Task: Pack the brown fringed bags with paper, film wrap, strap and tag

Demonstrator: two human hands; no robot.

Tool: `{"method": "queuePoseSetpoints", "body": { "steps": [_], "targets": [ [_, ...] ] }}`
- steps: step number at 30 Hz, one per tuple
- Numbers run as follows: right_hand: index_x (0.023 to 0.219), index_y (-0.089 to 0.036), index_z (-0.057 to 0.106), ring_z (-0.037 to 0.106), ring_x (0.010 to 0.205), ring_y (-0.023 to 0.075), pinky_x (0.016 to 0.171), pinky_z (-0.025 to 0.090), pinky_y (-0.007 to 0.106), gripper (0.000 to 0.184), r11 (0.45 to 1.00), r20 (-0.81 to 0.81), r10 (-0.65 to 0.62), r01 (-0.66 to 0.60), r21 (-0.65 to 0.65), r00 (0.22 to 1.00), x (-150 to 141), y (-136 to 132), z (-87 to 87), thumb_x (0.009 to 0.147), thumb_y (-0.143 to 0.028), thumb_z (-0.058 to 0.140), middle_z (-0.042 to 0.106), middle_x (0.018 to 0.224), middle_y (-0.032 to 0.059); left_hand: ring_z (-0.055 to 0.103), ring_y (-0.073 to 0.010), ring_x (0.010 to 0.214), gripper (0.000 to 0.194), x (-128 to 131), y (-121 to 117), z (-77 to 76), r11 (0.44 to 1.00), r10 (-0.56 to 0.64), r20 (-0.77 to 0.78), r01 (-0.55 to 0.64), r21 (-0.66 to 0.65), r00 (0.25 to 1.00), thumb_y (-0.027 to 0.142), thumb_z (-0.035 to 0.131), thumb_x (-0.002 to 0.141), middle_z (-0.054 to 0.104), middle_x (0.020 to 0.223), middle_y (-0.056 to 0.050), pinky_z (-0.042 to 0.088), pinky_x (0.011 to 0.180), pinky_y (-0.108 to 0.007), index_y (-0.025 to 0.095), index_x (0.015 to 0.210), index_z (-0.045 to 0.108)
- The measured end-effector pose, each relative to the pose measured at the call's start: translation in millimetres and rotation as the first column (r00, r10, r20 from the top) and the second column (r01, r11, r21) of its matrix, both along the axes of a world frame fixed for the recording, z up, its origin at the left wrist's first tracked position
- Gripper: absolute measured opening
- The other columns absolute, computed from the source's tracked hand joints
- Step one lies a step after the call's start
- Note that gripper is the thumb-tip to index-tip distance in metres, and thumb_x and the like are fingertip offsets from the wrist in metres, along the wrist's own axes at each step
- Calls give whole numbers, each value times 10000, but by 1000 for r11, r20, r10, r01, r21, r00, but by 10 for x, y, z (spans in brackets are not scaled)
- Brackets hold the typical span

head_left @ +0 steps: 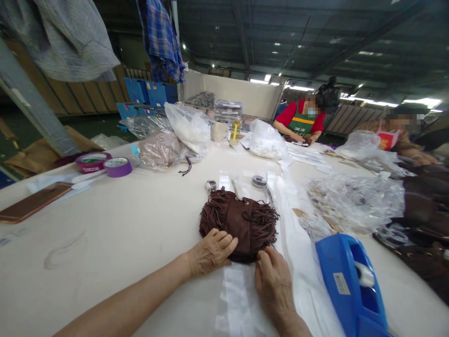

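A dark brown fringed bag (239, 217) with metal eyelets lies in front of me on the table. My left hand (212, 252) rests on its lower left part, fingers stretched over the fabric. At the bag's lower right corner, my right hand (275, 281) pinches the edge between thumb and fingers. Clear plastic film (236, 299) runs beneath the bag toward me. Just beyond the bag are a grey tape roll (258, 181) and a small metallic item (210, 186) whose kind I cannot make out.
A blue tape dispenser (345, 281) stands at right, near a heap of clear plastic bags (361, 201) and more brown bags (424, 234). Purple tape (118, 167) and a brown flat strip (35, 202) lie at left. Two co-workers sit across the table (140, 224).
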State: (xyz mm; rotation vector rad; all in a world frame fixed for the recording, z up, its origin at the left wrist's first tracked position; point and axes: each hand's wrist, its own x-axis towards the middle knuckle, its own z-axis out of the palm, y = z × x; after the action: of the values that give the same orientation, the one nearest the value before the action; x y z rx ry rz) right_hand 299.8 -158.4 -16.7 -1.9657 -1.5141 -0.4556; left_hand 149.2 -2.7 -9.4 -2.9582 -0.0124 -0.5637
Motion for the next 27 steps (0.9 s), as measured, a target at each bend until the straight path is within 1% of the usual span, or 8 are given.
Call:
{"method": "queuePoseSetpoints", "body": {
  "steps": [3, 6, 9, 13, 17, 22, 24, 27],
  "targets": [
    [901, -161, 555, 510, 846, 224, 692, 401, 334, 238, 995, 309, 98, -83, -60, 946, 17, -27, 79, 798, -68, 362, 579, 962, 135, 485, -248, 957, 597, 22, 28, -3, 1000, -10, 1, 10, -14, 1000, 410, 631, 758, 543, 1040, -115, 366, 793, -377, 99, 1205, 386],
    [917, -140, 578, 505, 873, 234, 735, 381, 362, 275, 985, 480, 168, -125, -122, 861, 61, -8, 155, 822, -47, 336, 587, 979, 152, 486, -245, 937, 573, 24, 53, 11, 994, 32, 30, -28, -104, 999, 388, 656, 734, 546, 1019, -98, 368, 789, -373, 122, 1185, 422],
    [938, -151, 591, 497, 857, 224, 800, 357, 382, 296, 972, 548, 231, -168, -163, 804, 77, 36, 184, 816, -29, 351, 593, 957, 117, 474, -248, 962, 568, 15, 53, 58, 977, 72, 37, -63, -204, 997, 365, 657, 726, 534, 1036, -102, 363, 803, -373, 128, 1191, 433],
    [864, -161, 602, 463, 744, 193, 804, 354, 358, 295, 964, 553, 267, -212, -162, 789, 85, 117, 188, 805, -13, 354, 583, 838, 84, 470, -253, 972, 626, 1, 26, 146, 963, 89, 9, -84, -254, 996, 399, 656, 706, 524, 1063, -113, 358, 825, -389, 118, 1208, 410],
    [770, -154, 583, 425, 680, 185, 740, 358, 357, 211, 975, 511, 224, -189, -120, 830, 111, 190, 257, 815, -59, 399, 523, 730, 65, 474, -270, 995, 677, 10, 16, 173, 986, 72, 8, -70, -152, 997, 378, 610, 744, 518, 1102, -141, 356, 832, -412, 92, 1277, 307],
    [672, -174, 531, 429, 667, 190, 661, 380, 342, 224, 990, 432, 139, -114, -84, 891, 31, 217, 334, 808, -78, 380, 497, 704, 62, 531, -263, 877, 382, 88, 10, 102, 993, 90, 125, -98, 59, 988, 174, 392, 844, 564, 961, -161, 394, 729, -406, 30, 1198, 374],
    [782, -145, 560, 473, 757, 212, 718, 406, 362, 219, 989, 425, 149, -135, -62, 893, -42, 207, 296, 789, -55, 361, 534, 800, 97, 547, -247, 805, 332, 118, -9, 103, 985, 71, 192, -100, 143, 979, 96, 319, 848, 575, 883, -159, 402, 676, -384, 2, 1154, 410],
    [1025, -106, 533, 494, 955, 251, 829, 413, 394, 331, 971, 438, 216, -238, -6, 872, -118, 193, 171, 758, -30, 352, 556, 989, 141, 547, -227, 723, 326, 149, -60, 169, 968, 47, 253, -107, 227, 966, 69, 281, 855, 580, 810, -152, 402, 610, -355, -33, 1123, 437]
  ]
}}
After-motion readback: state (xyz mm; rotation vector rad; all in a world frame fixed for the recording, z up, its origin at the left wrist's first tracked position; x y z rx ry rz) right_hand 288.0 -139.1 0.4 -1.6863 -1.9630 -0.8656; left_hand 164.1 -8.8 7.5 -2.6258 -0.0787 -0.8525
